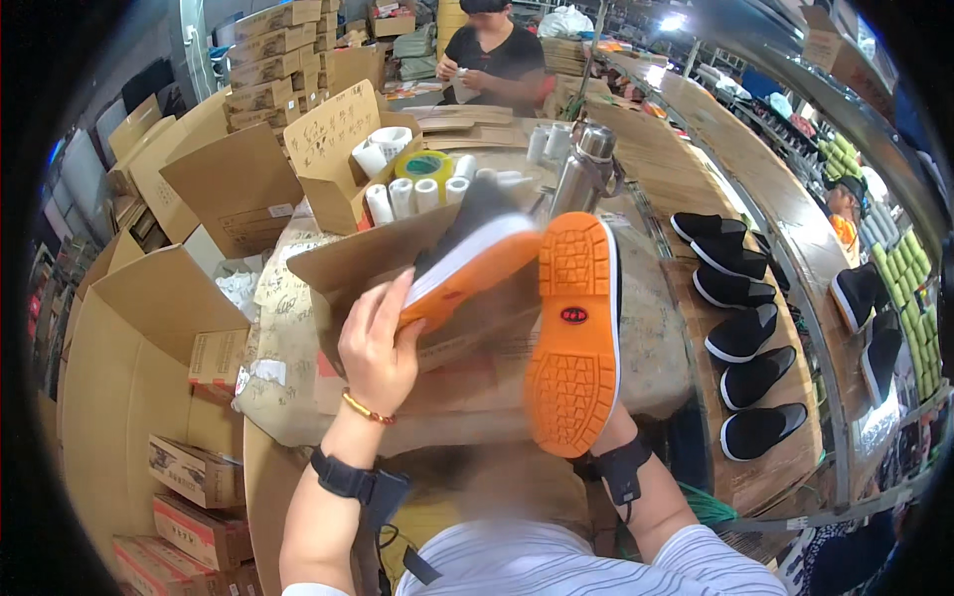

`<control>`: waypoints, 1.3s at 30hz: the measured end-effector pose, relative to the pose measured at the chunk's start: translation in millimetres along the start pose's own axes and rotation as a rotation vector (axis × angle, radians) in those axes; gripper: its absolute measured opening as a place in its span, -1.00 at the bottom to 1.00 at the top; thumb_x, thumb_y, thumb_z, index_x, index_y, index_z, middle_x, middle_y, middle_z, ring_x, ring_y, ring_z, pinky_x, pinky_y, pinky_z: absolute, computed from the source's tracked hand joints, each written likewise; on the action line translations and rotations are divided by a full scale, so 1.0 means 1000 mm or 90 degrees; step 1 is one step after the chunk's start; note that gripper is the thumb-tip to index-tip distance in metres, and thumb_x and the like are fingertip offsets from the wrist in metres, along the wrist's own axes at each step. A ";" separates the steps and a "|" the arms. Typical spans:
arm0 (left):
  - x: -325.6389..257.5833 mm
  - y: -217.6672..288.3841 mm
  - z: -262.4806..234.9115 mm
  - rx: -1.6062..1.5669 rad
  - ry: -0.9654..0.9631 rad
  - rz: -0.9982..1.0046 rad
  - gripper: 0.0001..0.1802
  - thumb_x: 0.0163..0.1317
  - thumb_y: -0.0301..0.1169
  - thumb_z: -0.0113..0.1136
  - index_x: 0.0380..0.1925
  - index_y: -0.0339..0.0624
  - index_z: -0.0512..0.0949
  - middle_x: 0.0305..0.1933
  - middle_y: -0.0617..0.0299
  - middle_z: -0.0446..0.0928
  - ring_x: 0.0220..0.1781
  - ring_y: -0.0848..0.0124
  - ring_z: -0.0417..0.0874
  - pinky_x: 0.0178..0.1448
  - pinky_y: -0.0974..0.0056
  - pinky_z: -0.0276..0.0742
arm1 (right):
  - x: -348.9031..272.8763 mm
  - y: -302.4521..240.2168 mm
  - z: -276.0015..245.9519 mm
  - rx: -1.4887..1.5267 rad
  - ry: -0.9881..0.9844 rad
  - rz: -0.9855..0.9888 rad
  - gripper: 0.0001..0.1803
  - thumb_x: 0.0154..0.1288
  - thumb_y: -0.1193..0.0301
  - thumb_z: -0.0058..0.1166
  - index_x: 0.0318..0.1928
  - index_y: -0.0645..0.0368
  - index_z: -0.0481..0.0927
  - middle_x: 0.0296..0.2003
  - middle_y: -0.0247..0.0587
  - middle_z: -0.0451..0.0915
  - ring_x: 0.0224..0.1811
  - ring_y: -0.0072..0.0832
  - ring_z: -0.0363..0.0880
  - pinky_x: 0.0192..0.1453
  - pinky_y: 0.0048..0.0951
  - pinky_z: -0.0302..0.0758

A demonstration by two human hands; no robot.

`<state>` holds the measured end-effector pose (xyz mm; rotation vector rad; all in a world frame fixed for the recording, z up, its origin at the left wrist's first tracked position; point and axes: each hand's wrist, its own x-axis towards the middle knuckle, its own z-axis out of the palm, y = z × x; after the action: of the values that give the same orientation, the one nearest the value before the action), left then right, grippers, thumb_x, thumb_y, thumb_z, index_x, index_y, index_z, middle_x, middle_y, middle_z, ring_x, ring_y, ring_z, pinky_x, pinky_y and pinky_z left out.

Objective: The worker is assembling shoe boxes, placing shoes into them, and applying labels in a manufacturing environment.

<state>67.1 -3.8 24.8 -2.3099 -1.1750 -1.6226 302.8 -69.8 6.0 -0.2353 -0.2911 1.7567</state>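
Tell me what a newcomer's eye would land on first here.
First, the bright orange sole of one shoe, held up just right of the picture's middle with its tread facing the camera. Beside it on the left, a second, blurred shoe with a black upper and orange sole sits tilted in the left hand. Next comes the line of black shoes along the wooden surface on the right.

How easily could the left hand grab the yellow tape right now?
Probably not easily: the left hand is busy holding a shoe, and brown cardboard stands between it and the yellow tape. With that shoe put down, it could perhaps reach over.
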 end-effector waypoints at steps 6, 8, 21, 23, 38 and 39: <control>-0.034 -0.037 0.002 0.088 -0.348 -0.115 -0.68 -0.03 -0.47 0.25 -0.19 -0.13 0.60 -0.16 0.12 0.54 -0.14 0.07 0.54 -0.04 0.14 0.48 | 0.017 0.013 0.007 0.002 0.016 0.048 -0.67 0.34 0.28 -0.08 -0.06 0.27 0.52 -0.10 -0.15 0.57 -0.14 -0.40 0.59 -0.07 -0.37 0.54; -0.012 -0.029 -0.010 0.078 -0.162 0.064 -0.68 -0.09 -0.48 0.27 -0.23 -0.15 0.61 -0.17 0.11 0.53 -0.11 0.10 0.53 0.01 0.12 0.45 | 0.017 0.019 0.007 -0.001 0.034 0.051 -0.68 0.34 0.30 -0.08 -0.07 0.27 0.52 -0.10 -0.16 0.57 -0.13 -0.40 0.59 -0.07 -0.36 0.54; -0.022 -0.133 -0.028 -0.154 -0.016 -0.335 -0.56 -0.19 -0.67 0.06 -0.21 -0.09 0.56 0.22 0.03 0.26 0.33 0.11 0.20 0.35 0.15 0.16 | 0.143 0.033 0.010 -1.287 -0.397 -0.700 -0.84 -0.08 0.49 0.24 -0.46 0.22 0.52 -0.20 -0.16 0.56 -0.19 -0.15 0.53 -0.09 -0.23 0.46; -0.022 -0.143 -0.025 -0.235 -0.079 -0.364 -0.45 -0.20 -0.67 0.04 -0.08 -0.08 0.46 0.24 0.01 0.18 0.34 0.10 0.17 0.35 0.17 0.17 | 0.142 0.041 -0.014 -1.337 -0.450 -0.571 -0.87 -0.04 0.42 0.23 -0.45 0.13 0.55 -0.27 -0.22 0.58 -0.21 -0.23 0.54 -0.10 -0.24 0.46; -0.068 -0.132 -0.008 0.026 0.138 -0.234 -0.47 -0.06 -0.61 0.18 -0.05 -0.22 0.23 0.06 -0.08 0.31 0.25 0.05 0.28 0.30 0.07 0.09 | 0.165 -0.031 -0.071 -1.238 0.055 -0.277 -0.52 0.26 0.36 -0.04 0.15 0.33 0.36 -0.11 0.06 0.54 0.00 -0.16 0.50 0.13 -0.36 0.38; -0.075 -0.142 -0.025 0.040 0.017 -0.177 -0.54 -0.07 -0.65 0.09 -0.09 -0.20 0.29 -0.03 0.03 0.43 0.20 0.11 0.37 0.29 0.07 0.10 | 0.166 -0.045 -0.070 -1.061 -0.038 -0.221 -0.49 0.22 0.35 0.05 0.15 0.32 0.37 -0.05 0.03 0.53 0.03 -0.14 0.48 0.14 -0.34 0.38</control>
<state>-51.6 43.5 -75.6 -2.1575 -1.5753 -1.6635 332.8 105.6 -45.4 -1.2048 -1.6793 0.7860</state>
